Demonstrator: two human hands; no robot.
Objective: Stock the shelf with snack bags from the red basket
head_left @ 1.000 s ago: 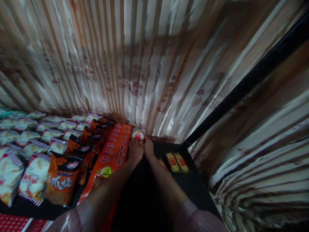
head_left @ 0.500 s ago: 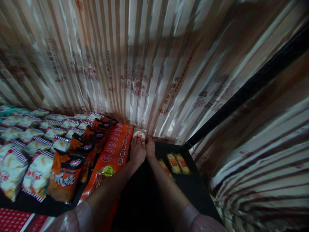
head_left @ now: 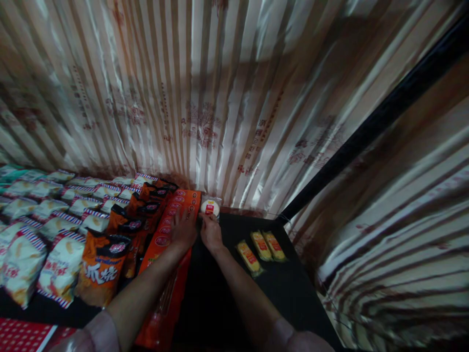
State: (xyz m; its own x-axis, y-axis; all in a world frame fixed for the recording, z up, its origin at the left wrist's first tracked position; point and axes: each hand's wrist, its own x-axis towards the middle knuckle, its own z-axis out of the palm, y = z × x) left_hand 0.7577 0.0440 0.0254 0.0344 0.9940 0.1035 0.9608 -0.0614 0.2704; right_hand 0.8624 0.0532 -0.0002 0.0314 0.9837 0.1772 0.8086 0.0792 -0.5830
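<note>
My left hand point(head_left: 184, 230) lies with its fingers spread over the orange strip of joined packets point(head_left: 164, 298), which runs along the table from the curtain toward me. Just to its right, my right hand point(head_left: 211, 234) has its fingers drawn together at the near edge of a small clear packet point(head_left: 211, 207). A round white piece with a red label shows inside that packet, which lies flat by the curtain at the far end of the strip. The fingertips cover its lower edge.
Several orange-and-black snack bags point(head_left: 102, 266) and white bags with striped edges point(head_left: 60, 266) stand in rows at the left. Three yellow wrapped packs point(head_left: 249, 257) lie right on the black table point(head_left: 289, 303). A pleated curtain point(head_left: 205, 98) and a dark pole point(head_left: 366, 127) border the table.
My left hand has moved off the white round packet, leftward onto the orange strip. My right hand has shifted left to the packet's near edge. The third yellow pack is now uncovered.
</note>
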